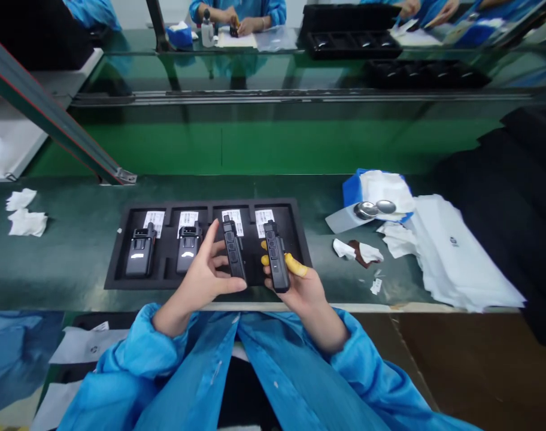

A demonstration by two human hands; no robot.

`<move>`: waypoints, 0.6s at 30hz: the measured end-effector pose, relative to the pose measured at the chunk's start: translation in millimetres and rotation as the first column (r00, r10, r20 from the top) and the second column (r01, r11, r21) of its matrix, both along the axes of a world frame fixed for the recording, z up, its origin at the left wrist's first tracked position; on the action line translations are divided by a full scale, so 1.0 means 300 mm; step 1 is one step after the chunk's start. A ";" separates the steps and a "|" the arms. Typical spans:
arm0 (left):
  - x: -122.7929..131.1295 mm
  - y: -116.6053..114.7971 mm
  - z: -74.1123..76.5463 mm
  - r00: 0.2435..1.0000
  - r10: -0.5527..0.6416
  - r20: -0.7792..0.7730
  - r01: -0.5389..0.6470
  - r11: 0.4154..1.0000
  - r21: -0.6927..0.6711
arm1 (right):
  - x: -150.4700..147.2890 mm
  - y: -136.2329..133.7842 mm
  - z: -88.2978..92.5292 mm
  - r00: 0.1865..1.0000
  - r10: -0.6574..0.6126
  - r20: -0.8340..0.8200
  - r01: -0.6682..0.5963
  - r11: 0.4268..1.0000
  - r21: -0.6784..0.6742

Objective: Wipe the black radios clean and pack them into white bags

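Note:
My left hand [210, 263] grips a black two-way radio [234, 250], held on edge so its side buttons face me. In my right hand [302, 284], which has yellow covers on some fingers, is a second black two-way radio [276, 257], also turned side-on. Both are held above the right half of a black compartmented tray [205, 206]. Two more radios, one at the far left [139, 254] and one beside it [189, 245], lie in the tray's left compartments. White printed labels [155, 221] show at the top of the compartments.
To the right stand a blue box of white wipes [385, 188] and a bottle with a metal top [349, 218]. Crumpled wipes [367, 254] and a stack of white sheets [461, 257] lie nearby. A slanted metal post [57, 114] rises at left. Other people work across the bench.

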State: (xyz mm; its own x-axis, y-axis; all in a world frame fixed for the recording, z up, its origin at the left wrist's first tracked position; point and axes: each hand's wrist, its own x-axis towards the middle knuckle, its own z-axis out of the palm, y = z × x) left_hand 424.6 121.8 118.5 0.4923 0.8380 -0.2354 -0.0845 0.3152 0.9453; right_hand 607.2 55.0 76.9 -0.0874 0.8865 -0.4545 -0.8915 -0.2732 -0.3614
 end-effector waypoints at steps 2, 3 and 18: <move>0.007 0.009 0.004 0.996 0.013 0.089 -0.002 0.993 -0.115 | -0.005 0.008 0.035 1.000 0.002 -0.017 -0.003 0.999 -0.053; 0.014 0.016 0.008 0.991 0.031 0.126 -0.005 0.980 -0.200 | -0.007 0.013 0.055 1.000 -0.002 -0.022 0.000 0.997 -0.074; 0.074 0.181 0.040 0.986 0.092 0.138 -0.072 0.987 -0.145 | 0.126 0.224 0.021 0.700 -0.277 0.658 0.203 0.961 0.188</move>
